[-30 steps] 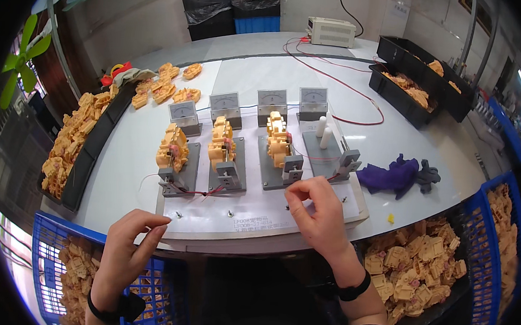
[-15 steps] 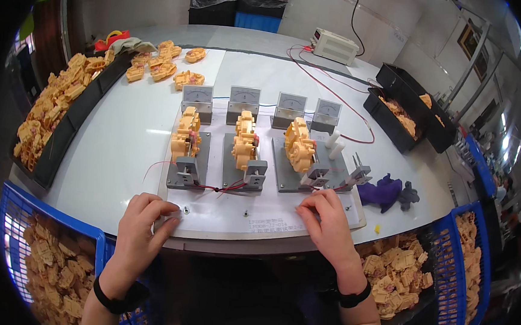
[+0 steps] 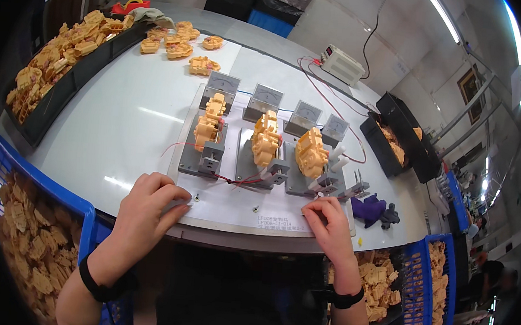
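Note:
My left hand point(image 3: 153, 210) rests at the front left corner of a white board point(image 3: 226, 214), beside a small upright screw point(image 3: 196, 198). Its fingers are loosely curled, thumb apart from them, with nothing visible between. At the board's front right, my right hand point(image 3: 330, 226) is bent the same way and looks empty. Three yellow plastic gear housings stand in grey fixtures on the board: a left housing point(image 3: 208, 125), a middle housing point(image 3: 265, 140) and a right housing point(image 3: 312, 154). Red and black wires point(image 3: 229, 180) link the fixtures. Behind stand several analog meters point(image 3: 266, 96).
Yellow housings fill a black bin point(image 3: 40, 120) at the left, a left blue crate point(image 3: 82, 210) and a right blue crate point(image 3: 418, 282). Loose housings point(image 3: 179, 49) lie at the back. A power supply point(image 3: 341, 65), black trays point(image 3: 415, 152) and a purple cloth point(image 3: 368, 210) are at the right.
The view has tilted and shifted, so the bench appears slanted. Both hands stay near the board's front edge, fingers slightly more curled. The housings remain in their fixtures.

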The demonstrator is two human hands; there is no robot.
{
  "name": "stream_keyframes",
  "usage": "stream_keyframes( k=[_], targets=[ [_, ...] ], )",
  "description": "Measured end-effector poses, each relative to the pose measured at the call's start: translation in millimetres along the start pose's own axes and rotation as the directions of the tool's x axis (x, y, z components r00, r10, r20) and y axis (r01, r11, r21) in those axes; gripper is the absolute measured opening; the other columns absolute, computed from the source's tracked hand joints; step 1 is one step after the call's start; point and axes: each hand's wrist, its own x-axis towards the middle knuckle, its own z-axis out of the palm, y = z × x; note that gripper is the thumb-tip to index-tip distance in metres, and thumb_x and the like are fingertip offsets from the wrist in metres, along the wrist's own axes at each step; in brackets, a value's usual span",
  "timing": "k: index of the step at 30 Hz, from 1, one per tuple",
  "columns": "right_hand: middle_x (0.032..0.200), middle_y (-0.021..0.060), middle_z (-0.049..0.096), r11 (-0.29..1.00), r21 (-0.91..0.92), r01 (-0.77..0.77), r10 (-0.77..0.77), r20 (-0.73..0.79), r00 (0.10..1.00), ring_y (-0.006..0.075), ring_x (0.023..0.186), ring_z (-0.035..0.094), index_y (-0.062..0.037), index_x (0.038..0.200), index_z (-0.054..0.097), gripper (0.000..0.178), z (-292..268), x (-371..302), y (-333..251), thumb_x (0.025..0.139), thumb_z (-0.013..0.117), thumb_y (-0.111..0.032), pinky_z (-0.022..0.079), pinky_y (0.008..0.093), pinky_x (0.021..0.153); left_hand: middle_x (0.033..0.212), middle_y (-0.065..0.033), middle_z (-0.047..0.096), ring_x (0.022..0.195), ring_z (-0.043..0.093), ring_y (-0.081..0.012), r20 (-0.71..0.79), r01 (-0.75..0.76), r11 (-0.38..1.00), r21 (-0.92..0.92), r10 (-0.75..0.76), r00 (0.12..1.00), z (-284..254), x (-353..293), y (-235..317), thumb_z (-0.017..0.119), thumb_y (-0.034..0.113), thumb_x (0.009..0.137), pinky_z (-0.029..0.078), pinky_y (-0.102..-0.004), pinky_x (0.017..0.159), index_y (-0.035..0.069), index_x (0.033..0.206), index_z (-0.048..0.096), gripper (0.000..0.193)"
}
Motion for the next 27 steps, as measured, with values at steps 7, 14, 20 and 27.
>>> stream_keyframes(
  k=[7, 14, 20, 27],
  targets=[
    [0.105, 0.0111, 0.061, 0.999, -0.035, 0.022, -0.02, 0.047, 0.999, 0.0245, 0.098, 0.062, 0.0011, 0.1, 0.069, 0.01, -6.7, -1.6, 0.2, 0.094, 0.068, -0.006, 0.05, 0.0327, 0.086, 0.099, -0.0075, 0.06, 0.098, 0.058, -0.0293, 0.01, -0.001, 1.0, -0.011, 0.001, 1.0, 1.7, 0.8, -0.7, 0.076, 0.014, 0.086, 0.05, -0.0391, 0.083, 0.01, 0.099, 0.07, 0.015],
    [0.103, 0.009, 0.063, 0.992, -0.107, 0.069, -0.065, 0.041, 0.997, 0.02, 0.094, 0.062, -0.0003, 0.101, 0.068, 0.009, -6.1, 0.2, 0.6, 0.096, 0.066, -0.008, 0.049, 0.031, 0.085, 0.099, -0.0074, 0.059, 0.098, 0.058, -0.0292, -0.004, 0.008, 0.999, -0.034, -0.009, 1.0, 3.4, 0.6, -2.3, 0.075, 0.013, 0.086, 0.05, -0.0393, 0.084, 0.01, 0.099, 0.07, 0.015],
    [0.101, 0.0083, 0.071, 0.997, -0.06, -0.038, 0.04, 0.038, 0.998, 0.0139, 0.092, 0.067, -0.0037, 0.117, 0.064, 0.024, -75.6, 63.0, -43.4, 0.098, 0.068, -0.017, 0.053, 0.0272, 0.079, 0.099, -0.0067, 0.059, 0.097, 0.057, -0.0285, -0.015, -0.025, 0.999, -0.026, 0.025, 1.0, 3.4, -0.2, -5.6, 0.075, 0.013, 0.086, 0.051, -0.0389, 0.083, 0.01, 0.099, 0.07, 0.014],
    [0.115, 0.0192, 0.071, 0.884, -0.467, -0.026, 0.249, 0.421, 0.872, 0.0323, 0.106, 0.069, -0.0136, 0.129, 0.063, 0.059, -48.2, 144.2, -47.3, 0.087, 0.069, -0.054, 0.053, 0.0392, 0.092, 0.1, -0.0075, 0.06, 0.1, 0.057, -0.0276, 0.015, 0.004, 0.997, -0.078, -0.003, 1.0, 5.9, -0.1, -8.8, 0.076, 0.014, 0.086, 0.049, -0.0373, 0.087, 0.009, 0.1, 0.071, 0.015]
  ],
)
